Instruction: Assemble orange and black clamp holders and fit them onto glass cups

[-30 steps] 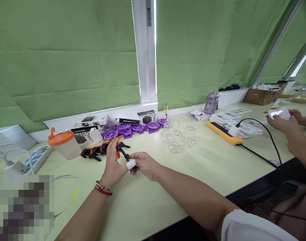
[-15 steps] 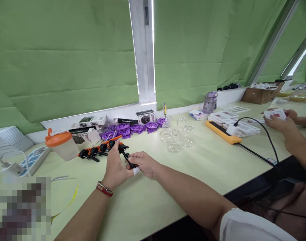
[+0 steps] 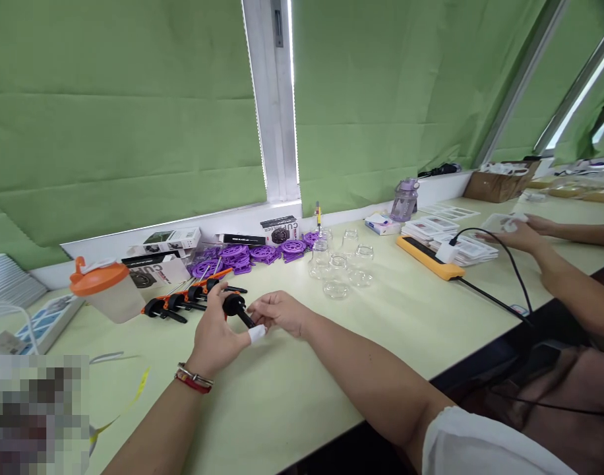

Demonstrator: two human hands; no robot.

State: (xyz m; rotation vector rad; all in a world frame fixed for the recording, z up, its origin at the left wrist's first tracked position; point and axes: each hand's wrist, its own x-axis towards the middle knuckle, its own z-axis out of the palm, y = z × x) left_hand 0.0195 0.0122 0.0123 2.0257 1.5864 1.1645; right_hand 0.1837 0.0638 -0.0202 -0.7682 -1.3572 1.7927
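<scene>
Over the table in front of me, my left hand (image 3: 217,330), with white wrapping on its thumb, is closed around a black part with a round cap and a narrow stem (image 3: 237,307). A bit of orange shows beside the cap. My right hand (image 3: 282,313) pinches at the lower end of the stem, its fingertips close to my left thumb. Just behind my left hand lies a row of similar black and orange parts (image 3: 181,302) with thin metal rods. Several clear glass bottles (image 3: 336,287) stand beyond my right hand.
Purple plastic pieces (image 3: 252,256) and printed boxes (image 3: 163,272) line the back. An orange-lidded jug (image 3: 107,290) stands left, a yellow power strip (image 3: 425,256) right with its cable running forward. At far right, a co-worker's hands (image 3: 517,234) hold a clear piece.
The black part has turned in my hands, so its round cap now faces me more. The view has shifted slightly. The co-worker's white card has given way to a clear piece.
</scene>
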